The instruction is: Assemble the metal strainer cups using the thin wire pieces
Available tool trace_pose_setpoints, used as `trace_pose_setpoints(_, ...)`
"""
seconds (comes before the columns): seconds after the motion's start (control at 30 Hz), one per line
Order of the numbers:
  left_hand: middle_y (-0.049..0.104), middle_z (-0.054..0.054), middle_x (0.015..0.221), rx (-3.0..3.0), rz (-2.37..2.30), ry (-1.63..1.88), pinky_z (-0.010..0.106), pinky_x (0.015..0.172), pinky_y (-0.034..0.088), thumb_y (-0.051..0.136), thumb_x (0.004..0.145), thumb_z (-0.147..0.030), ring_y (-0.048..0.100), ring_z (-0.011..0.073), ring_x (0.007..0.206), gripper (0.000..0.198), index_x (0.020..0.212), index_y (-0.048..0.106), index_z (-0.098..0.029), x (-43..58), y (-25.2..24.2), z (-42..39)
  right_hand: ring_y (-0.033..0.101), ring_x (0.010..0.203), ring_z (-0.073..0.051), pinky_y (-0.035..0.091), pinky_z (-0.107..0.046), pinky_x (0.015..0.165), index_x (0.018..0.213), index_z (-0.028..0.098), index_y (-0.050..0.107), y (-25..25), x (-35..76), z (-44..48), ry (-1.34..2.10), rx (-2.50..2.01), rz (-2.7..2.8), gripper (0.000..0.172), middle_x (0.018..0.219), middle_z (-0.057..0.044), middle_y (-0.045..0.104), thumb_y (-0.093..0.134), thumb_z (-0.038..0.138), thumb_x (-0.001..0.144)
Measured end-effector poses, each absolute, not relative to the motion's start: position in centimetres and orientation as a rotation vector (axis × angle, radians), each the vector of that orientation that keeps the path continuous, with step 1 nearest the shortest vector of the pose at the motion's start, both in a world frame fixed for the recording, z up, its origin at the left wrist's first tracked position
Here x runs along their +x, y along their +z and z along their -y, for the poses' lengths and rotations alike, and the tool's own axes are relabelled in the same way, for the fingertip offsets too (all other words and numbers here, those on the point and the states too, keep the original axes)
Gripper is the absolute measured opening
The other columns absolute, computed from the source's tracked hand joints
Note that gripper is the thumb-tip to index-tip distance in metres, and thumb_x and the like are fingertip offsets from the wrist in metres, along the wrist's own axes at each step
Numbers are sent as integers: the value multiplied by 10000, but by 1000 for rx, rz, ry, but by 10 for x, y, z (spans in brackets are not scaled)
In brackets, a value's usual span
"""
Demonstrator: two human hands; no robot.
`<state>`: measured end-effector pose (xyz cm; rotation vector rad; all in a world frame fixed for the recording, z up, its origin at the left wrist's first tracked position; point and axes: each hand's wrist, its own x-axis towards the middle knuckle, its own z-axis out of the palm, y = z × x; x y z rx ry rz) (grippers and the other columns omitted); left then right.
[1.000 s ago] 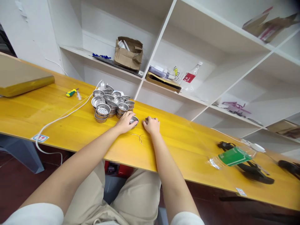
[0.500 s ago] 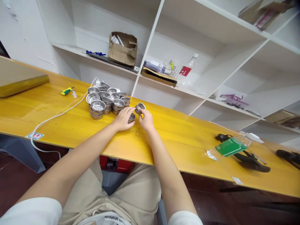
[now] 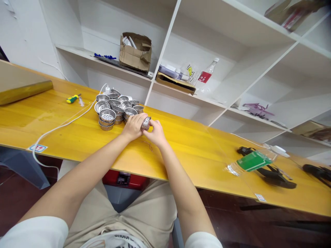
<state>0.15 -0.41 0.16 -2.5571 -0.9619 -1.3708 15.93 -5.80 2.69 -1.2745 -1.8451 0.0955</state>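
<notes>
My left hand and my right hand meet on the yellow wooden bench. Between them they grip a small perforated steel strainer cup, seen side-on. A second cup may be pressed against it inside my left hand, but the fingers hide that. My left hand's knuckles lie close to a heap of similar stacked strainer cups. A thin bent wire lies on the bench just below my right hand.
A white cable runs along the bench past a green-and-yellow screwdriver. To the right lie a plastic bottle with a green label and black sandals. White shelves holding a cardboard box stand behind.
My hands have come together. The cup held up in my right hand has moved left and down to the cup under my left hand, and both hands now grip there.
</notes>
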Motion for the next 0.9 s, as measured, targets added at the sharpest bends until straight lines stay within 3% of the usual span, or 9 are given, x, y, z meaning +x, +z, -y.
trace_pose_setpoints(0.2, 617, 179, 1434, -2511, 954, -1415, 453, 1102, 415, 560, 907, -324, 579, 311, 1330, 542, 1417, 530, -145, 0, 1, 3, 376, 610, -112, 330, -250, 573, 790, 229, 503, 34, 155, 65, 782, -1018, 1616, 378, 722, 40, 475, 709, 547, 798)
trace_pose_setpoints(0.27, 618, 172, 1434, -2512, 942, -1424, 447, 1100, 418, 577, 894, -323, 581, 308, 1328, 553, 1418, 529, -152, 0, 2, 3, 350, 561, -101, 267, -237, 502, 771, 234, 484, 36, 155, 64, 953, -987, 1477, 485, 706, 35, 478, 646, 689, 823)
trace_pose_setpoints(0.37, 617, 170, 1434, -2506, 966, -1437, 443, 1098, 422, 592, 880, -325, 581, 308, 1331, 565, 1415, 527, -157, 0, 3, 5, 357, 510, -90, 207, -220, 452, 768, 243, 443, 38, 158, 62, 1115, -955, 1330, 560, 702, 30, 511, 627, 770, 818)
trace_pose_setpoints(0.53, 600, 178, 1444, -2500, 948, -1404, 463, 1108, 412, 605, 856, -294, 570, 323, 1332, 600, 1433, 515, -157, 0, 6, 10, 377, 469, -98, 243, -218, 436, 669, 242, 361, 38, 163, 59, 1275, -962, 1245, 619, 551, 68, 334, 654, 761, 834)
trace_pose_setpoints(0.7, 592, 169, 1445, -2598, 852, -1302, 497, 1144, 397, 643, 835, -286, 555, 348, 1335, 668, 1478, 500, -175, 2, 8, 12, 370, 461, -95, 294, -224, 452, 597, 238, 284, 36, 162, 59, 1279, -1016, 1178, 624, 518, 66, 274, 613, 659, 920)
trace_pose_setpoints(0.9, 585, 156, 1455, -2672, 808, -1290, 500, 1152, 412, 589, 859, -213, 551, 337, 1347, 685, 1530, 457, -188, 5, 10, 13, 253, 436, -84, 237, -221, 422, 603, 248, 214, 37, 163, 58, 1277, -1039, 1080, 596, 498, 81, 203, 574, 565, 957)
